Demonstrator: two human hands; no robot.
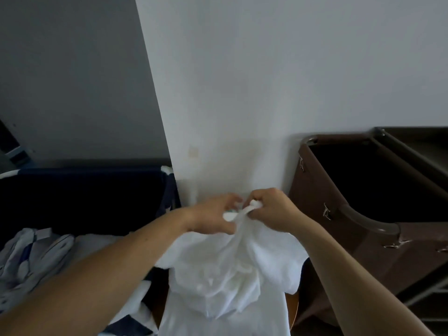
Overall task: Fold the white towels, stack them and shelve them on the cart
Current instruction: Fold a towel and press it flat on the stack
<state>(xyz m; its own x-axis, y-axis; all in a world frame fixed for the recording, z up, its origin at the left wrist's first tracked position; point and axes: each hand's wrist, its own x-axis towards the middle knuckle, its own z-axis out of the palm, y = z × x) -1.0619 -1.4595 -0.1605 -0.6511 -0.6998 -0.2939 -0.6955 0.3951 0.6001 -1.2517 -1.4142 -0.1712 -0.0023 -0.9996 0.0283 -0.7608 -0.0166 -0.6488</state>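
Observation:
A white towel (pixel 232 267) hangs bunched in front of me, low in the middle of the view. My left hand (pixel 213 214) and my right hand (pixel 269 209) are close together at its top, each pinching the upper edge of the cloth. The towel drapes down in loose folds over more white cloth (pixel 218 321) below. The brown cart (pixel 351 202) stands to the right, with a dark open fabric bag and a curved handle bar (pixel 366 220).
A white wall corner (pixel 194 117) rises straight ahead. At the left is a dark blue bin (pixel 84 197), with blue-and-white patterned linen (pixel 31 258) heaped in front of it. A brown wooden surface (pixel 294 309) shows under the towels.

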